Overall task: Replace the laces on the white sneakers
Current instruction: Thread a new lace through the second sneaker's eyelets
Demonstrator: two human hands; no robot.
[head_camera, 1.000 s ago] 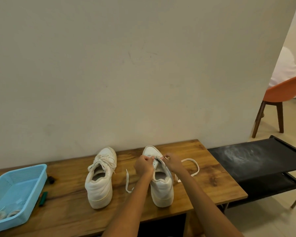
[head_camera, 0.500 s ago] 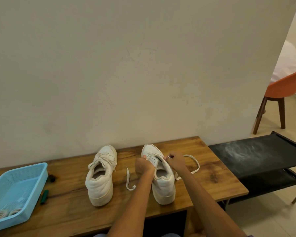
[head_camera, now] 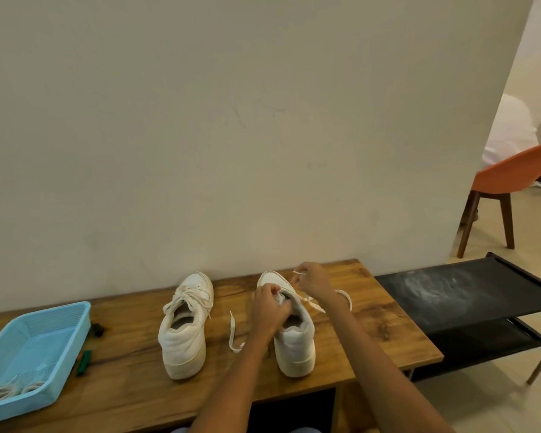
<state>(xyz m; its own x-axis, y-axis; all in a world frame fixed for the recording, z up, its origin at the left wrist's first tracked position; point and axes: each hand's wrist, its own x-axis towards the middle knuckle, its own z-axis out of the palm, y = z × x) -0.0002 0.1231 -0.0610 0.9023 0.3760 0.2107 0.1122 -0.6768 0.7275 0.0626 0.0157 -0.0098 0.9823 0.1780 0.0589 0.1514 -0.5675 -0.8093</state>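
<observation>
On the wooden table (head_camera: 138, 385), two white sneakers stand side by side: the left sneaker (head_camera: 186, 326) is laced, and the right sneaker (head_camera: 294, 345) sits under both hands. The left hand (head_camera: 267, 309) presses down on its tongue with fingers curled, while the right hand (head_camera: 313, 281) pinches the lace (head_camera: 308, 300) tip, raised above the toe. A blue basket (head_camera: 28, 354) sits far left.

Two white sneakers are sitting heel-toward-camera on the wooden bench (head_camera: 372, 332). The left sneaker (head_camera: 186, 326) is sitting fully laced. The left hand (head_camera: 269, 307) is pressing down on the tongue area of the right sneaker (head_camera: 295, 345), while the right hand (head_camera: 313, 281) is pinching the lace (head_camera: 308, 300) and lifting its tip up above the toe. A blue basket (head_camera: 44, 335) is sitting at the left edge, with old laces (head_camera: 0, 392) coiled inside.
</observation>
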